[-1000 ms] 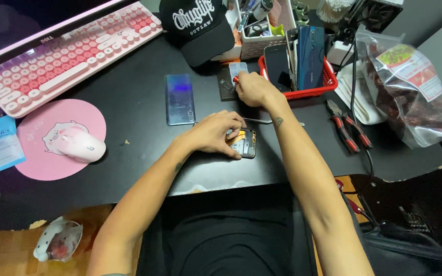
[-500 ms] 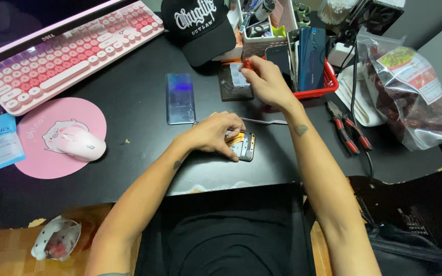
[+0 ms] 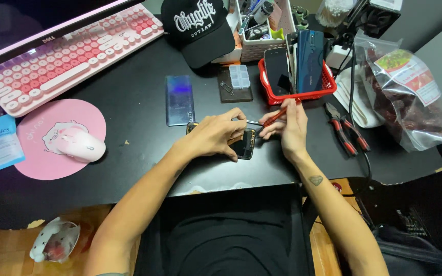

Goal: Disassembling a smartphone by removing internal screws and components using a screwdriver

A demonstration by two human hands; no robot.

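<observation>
Opened phone (image 3: 244, 144) flat on black tabletop (image 3: 129, 128) near front edge, innards up, partly covered. Left hand (image 3: 216, 135) clamped over it, fingers curled around its top edge, pinning it down. Right hand (image 3: 288, 125) just beside, to its right, pinching red-handled screwdriver (image 3: 274, 117), metal tip aimed left at upper corner of phone, close to left fingertips; contact not clear. Red-handled pliers (image 3: 345, 134) lying right of that hand, near a black cable. Pink mouse (image 3: 80, 144) on round pink mouse pad (image 3: 37, 153) well off to left. Further back, bluish phone back cover (image 3: 179, 99) lying flat, apart from the phone. Small clear parts box (image 3: 239, 76) on dark mat behind it. Red basket (image 3: 292, 92) holding several phones upright, just beyond right hand. Clear bag of reddish stuff (image 3: 410, 97) at right. Black cap (image 3: 200, 30) and pink keyboard (image 3: 67, 56) at far edge, monitor base above keyboard.
</observation>
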